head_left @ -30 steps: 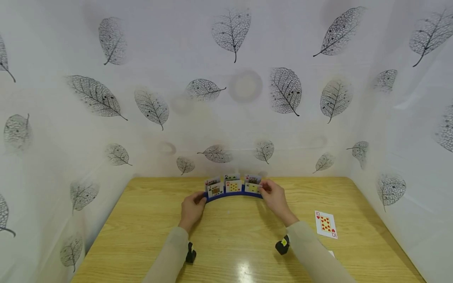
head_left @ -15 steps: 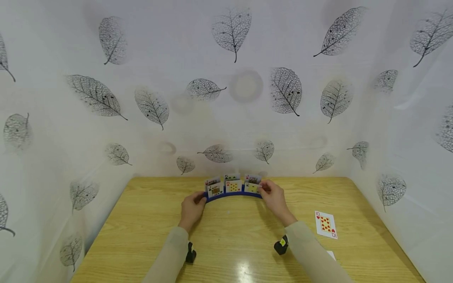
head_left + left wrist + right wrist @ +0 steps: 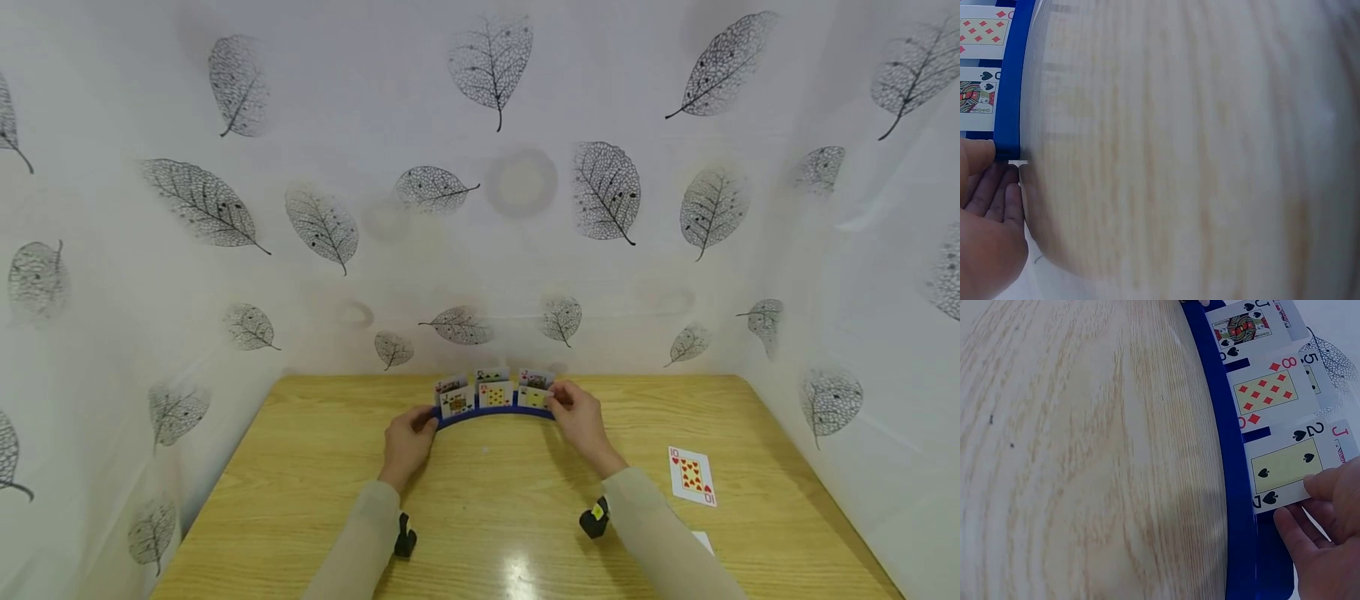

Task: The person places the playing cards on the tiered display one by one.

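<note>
A curved blue playing card holder (image 3: 495, 411) stands toward the table's back with two rows of upright cards. Its front row has a jack of spades (image 3: 1241, 328), an eight of diamonds (image 3: 1266, 390) and a two of spades (image 3: 1285, 464). Behind them, a five (image 3: 1312, 378) and a red-lettered jack (image 3: 1342, 439) show in part. My left hand (image 3: 405, 446) grips the holder's left end, thumb on one side and fingers on the other in the left wrist view. With thumb and fingers, my right hand (image 3: 583, 421) pinches the right edge of the two of spades.
On the wooden table (image 3: 480, 508), a ten of hearts (image 3: 692, 476) lies face up at the right. Another white card (image 3: 703, 542) is mostly hidden by my right sleeve. A white curtain with leaf prints (image 3: 480, 250) closes off the back and sides.
My right forearm has shifted very slightly left. Both hands keep their hold in the same places, and the cards stand almost unchanged.
</note>
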Tool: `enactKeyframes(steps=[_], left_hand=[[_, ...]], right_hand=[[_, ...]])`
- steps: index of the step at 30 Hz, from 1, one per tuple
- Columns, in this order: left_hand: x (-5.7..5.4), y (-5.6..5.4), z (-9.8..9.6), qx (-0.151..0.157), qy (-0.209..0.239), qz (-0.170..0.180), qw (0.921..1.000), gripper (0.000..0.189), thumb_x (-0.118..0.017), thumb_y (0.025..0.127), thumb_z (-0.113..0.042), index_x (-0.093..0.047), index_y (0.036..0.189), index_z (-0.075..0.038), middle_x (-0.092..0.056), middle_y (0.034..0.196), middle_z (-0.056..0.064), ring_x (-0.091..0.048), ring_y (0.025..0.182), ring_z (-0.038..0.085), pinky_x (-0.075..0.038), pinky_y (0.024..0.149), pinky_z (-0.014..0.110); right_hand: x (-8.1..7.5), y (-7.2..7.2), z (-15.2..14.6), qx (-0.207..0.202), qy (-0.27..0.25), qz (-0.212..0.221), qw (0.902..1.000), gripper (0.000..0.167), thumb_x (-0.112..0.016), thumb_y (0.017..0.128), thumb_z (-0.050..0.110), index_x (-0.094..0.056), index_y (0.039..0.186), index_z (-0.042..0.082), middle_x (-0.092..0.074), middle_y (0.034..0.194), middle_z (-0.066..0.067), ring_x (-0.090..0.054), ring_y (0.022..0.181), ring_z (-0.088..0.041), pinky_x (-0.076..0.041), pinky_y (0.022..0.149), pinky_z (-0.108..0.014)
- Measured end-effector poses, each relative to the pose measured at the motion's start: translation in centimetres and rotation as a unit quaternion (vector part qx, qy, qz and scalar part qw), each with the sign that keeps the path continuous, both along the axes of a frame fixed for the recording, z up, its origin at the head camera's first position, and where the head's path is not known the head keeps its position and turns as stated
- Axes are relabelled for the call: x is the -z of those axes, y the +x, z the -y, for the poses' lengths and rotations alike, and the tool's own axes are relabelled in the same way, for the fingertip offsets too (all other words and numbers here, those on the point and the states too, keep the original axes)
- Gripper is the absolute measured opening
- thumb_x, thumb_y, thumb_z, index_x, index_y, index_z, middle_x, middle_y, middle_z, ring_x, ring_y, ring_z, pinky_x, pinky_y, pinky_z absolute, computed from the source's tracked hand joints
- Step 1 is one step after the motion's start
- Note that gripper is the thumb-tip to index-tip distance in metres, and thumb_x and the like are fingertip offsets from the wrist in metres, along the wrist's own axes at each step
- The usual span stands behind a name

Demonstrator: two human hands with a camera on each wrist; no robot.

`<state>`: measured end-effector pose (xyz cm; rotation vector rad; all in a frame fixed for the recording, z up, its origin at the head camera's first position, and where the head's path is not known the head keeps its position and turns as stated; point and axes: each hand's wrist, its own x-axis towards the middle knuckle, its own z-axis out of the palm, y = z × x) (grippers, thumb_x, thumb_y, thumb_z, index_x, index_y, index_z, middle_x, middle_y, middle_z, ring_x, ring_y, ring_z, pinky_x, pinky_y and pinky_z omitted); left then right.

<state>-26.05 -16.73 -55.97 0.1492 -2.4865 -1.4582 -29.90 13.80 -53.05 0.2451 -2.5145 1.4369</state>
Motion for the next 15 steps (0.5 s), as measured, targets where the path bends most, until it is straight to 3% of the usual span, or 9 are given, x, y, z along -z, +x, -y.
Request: enactKeyframes(steps=[15], left_hand=[[-0.01,0.03,0.10,0.004,0.007,0.003,1.0000,0.027,-0.069,0.099,-0.006,-0.074,0.125,-0.001,-0.075,0.125,0.021,-0.071,0.115,0.039,-0.058,0.102,0.054]], right_hand=[[-0.16,-0.03,-0.18,0.003,-0.005,-0.002,1.0000,0.012,-0.074,0.096,0.004,-0.072,0.106,0.000,-0.077,0.102,-0.017,-0.074,0.094,-0.031,-0.064,0.082,-0.036]])
